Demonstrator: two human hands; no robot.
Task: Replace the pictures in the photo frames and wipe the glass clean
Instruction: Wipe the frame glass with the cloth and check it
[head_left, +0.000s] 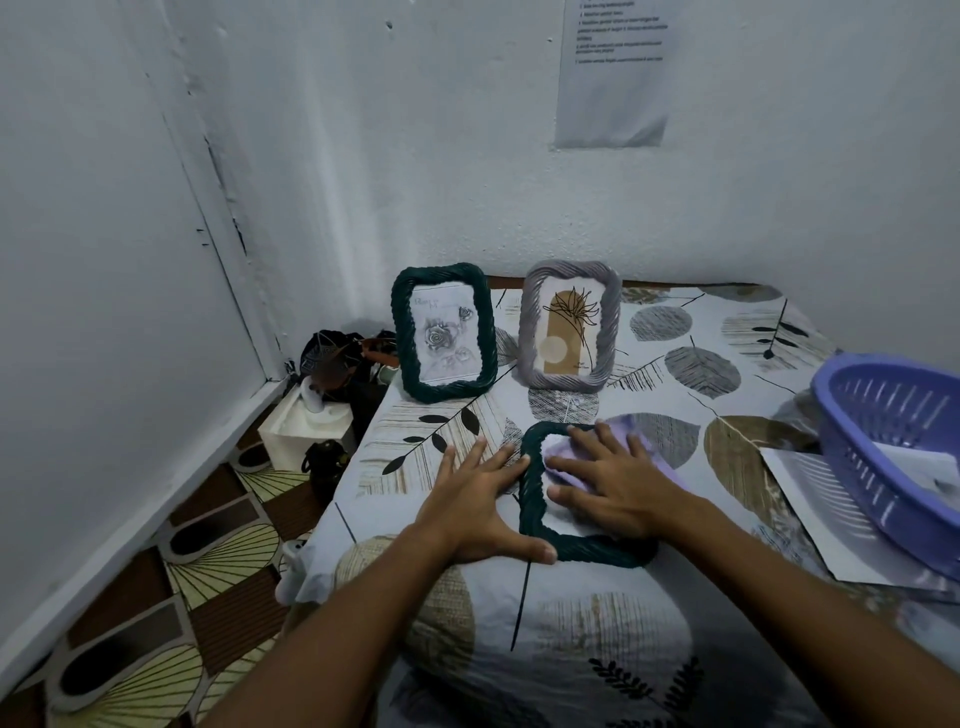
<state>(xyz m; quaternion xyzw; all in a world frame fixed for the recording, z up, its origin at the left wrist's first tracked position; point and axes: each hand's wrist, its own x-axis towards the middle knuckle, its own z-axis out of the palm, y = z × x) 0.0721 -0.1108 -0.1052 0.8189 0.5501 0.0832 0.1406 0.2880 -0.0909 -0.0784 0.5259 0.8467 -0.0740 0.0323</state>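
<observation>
Flat on the leaf-print cloth lies a green frame — left hand spread wide at its nine o'clock edge, right hand pressing a lilac cloth onto the glass, fingers splayed.

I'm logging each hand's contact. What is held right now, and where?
Nothing is gripped. The left hand rests flat against the lying green frame's left edge; the right hand presses the lilac cloth flat onto its glass.
</observation>
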